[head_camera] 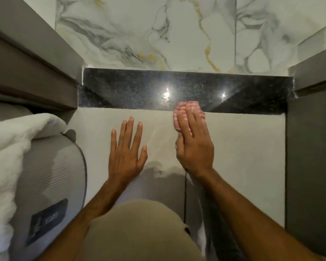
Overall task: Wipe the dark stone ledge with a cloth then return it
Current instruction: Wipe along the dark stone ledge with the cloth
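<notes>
The dark speckled stone ledge (132,89) runs across the middle of the view, glossy with two light reflections. My right hand (195,144) presses a red-and-white checked cloth (184,108) against the ledge's front edge, right of centre; the fingers cover most of the cloth. My left hand (127,149) lies flat with fingers spread on the pale wall face below the ledge, holding nothing.
A marbled white wall (158,31) rises behind the ledge. Grey-brown panels (26,68) flank it on the left, and more panels (312,129) stand on the right. A mattress with white bedding (17,147) sits at the lower left. My knee (135,232) is below.
</notes>
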